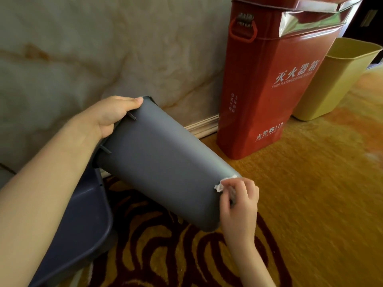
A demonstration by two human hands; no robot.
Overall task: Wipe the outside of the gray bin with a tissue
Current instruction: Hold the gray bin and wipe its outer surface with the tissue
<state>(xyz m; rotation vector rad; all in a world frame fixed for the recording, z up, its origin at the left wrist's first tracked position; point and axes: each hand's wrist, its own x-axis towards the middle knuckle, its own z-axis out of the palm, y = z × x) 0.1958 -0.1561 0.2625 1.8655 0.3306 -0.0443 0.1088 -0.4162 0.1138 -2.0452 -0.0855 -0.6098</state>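
The gray bin point(161, 160) is held tipped on its side above the floor, its rim at the upper left and its base at the lower right. My left hand point(112, 114) grips the rim, thumb over the top edge. My right hand point(238, 201) presses a crumpled white tissue point(222, 184) against the bin's base corner, with the fingers closed around the tissue. The bin's opening faces away and its inside is hidden.
A dark blue-gray bin point(83, 222) lies beneath my left forearm. A red fire extinguisher box point(275, 83) stands against the marble wall point(103, 48), with a yellow bin point(335, 79) to its right. The floor is a yellow patterned carpet point(310, 193).
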